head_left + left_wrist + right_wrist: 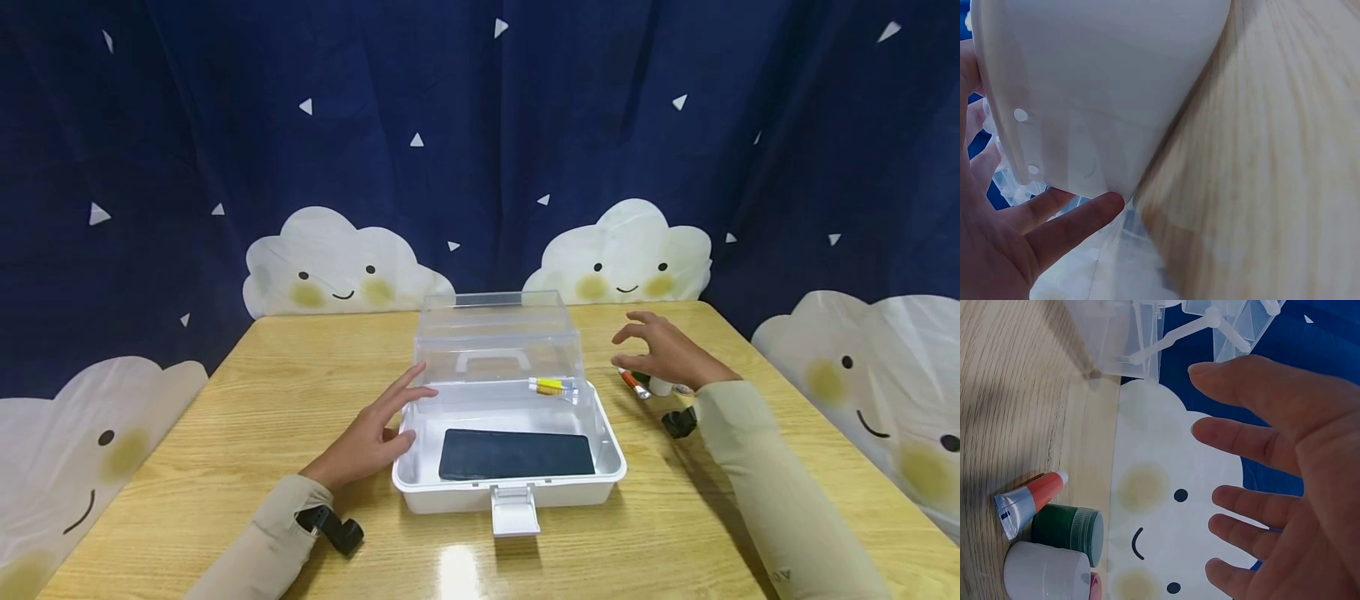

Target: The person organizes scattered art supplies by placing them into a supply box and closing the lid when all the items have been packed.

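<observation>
Head view shows the left hand (pixel 367 437) with fingers spread loosely along the left end of a white box (pixel 510 493); from the left wrist, fingertips touch that end near its rear corner. The right hand (pixel 663 350) hovers to the right of the box, its fingers apart and slightly bent. Below it on the table (pixel 337 358) lie a red tube (pixel 1032 499), a green jar (pixel 1054 526) and a white jar (pixel 1046 570), set close together, with a pink piece (pixel 1095 587) partly hidden behind the white jar.

The box stands in front of the person, its clear lid (pixel 495 321) raised at the back and its front latch (pixel 514 512) hanging down. Inside, a dark rectangular slab (pixel 516 454) lies toward the front, and yellow and ochre tubes (pixel 551 386) sit at the back right. Behind the table hangs a navy curtain (pixel 450 83) with smiling white clouds.
</observation>
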Action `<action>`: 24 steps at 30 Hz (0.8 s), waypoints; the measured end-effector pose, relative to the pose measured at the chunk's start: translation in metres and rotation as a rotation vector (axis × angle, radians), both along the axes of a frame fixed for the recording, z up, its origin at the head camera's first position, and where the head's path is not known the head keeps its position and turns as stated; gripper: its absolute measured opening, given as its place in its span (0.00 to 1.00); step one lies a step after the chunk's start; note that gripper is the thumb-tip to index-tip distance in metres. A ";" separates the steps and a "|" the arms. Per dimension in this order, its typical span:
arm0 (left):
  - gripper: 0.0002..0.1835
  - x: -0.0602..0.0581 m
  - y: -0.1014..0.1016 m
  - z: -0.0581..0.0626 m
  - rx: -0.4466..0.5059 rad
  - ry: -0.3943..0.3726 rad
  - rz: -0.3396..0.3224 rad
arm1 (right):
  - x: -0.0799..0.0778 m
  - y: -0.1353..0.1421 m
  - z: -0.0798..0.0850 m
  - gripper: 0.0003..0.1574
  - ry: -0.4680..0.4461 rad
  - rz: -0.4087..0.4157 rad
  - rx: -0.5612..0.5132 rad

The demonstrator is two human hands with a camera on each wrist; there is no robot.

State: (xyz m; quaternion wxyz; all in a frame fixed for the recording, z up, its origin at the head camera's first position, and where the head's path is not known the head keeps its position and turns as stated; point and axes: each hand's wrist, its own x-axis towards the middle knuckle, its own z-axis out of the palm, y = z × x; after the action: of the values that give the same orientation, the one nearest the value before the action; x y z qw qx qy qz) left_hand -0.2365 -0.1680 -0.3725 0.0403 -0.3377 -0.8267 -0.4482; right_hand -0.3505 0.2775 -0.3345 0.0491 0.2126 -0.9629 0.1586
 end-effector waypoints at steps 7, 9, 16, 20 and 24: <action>0.30 0.001 0.000 0.000 0.004 0.013 -0.001 | 0.000 -0.001 -0.001 0.33 -0.006 -0.014 0.007; 0.29 0.001 0.000 0.000 0.004 0.014 -0.007 | 0.000 0.000 -0.002 0.29 -0.005 -0.014 0.007; 0.30 -0.005 -0.002 -0.008 0.021 0.025 -0.012 | 0.001 0.001 -0.003 0.23 -0.002 -0.003 0.001; 0.32 -0.016 -0.006 -0.023 -0.006 0.028 0.011 | 0.001 0.002 -0.004 0.26 -0.002 0.002 0.008; 0.33 -0.022 -0.009 -0.031 -0.023 0.018 0.029 | 0.000 0.004 -0.006 0.25 0.001 -0.005 0.021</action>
State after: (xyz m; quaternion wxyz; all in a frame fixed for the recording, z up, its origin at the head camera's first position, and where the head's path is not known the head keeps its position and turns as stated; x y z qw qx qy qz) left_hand -0.2582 -0.1768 -0.4030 0.0503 -0.3303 -0.8361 -0.4352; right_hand -0.3506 0.2819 -0.3407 0.0480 0.2109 -0.9650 0.1481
